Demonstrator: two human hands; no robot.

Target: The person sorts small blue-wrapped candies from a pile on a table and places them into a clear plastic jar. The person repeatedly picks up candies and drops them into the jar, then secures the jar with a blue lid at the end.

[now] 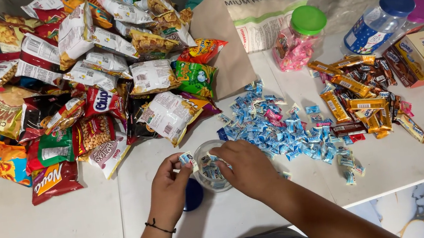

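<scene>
Both hands (206, 177) drop blue-wrapped candies (284, 126) into clear jar (209, 171)

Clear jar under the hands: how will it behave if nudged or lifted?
The clear jar looks like thin plastic, only partly filled with small wrapped candies, so probably light and easy to slide on the smooth white table. It is open, its blue lid beside it, so tipping would likely spill. The right hand rests over its rim.

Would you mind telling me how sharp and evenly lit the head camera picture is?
Head view: soft, even daylight; left hand and right hand cast faint shadows on the white table; wrapped candies are sharp; wide-lens bending at the edges.
</scene>
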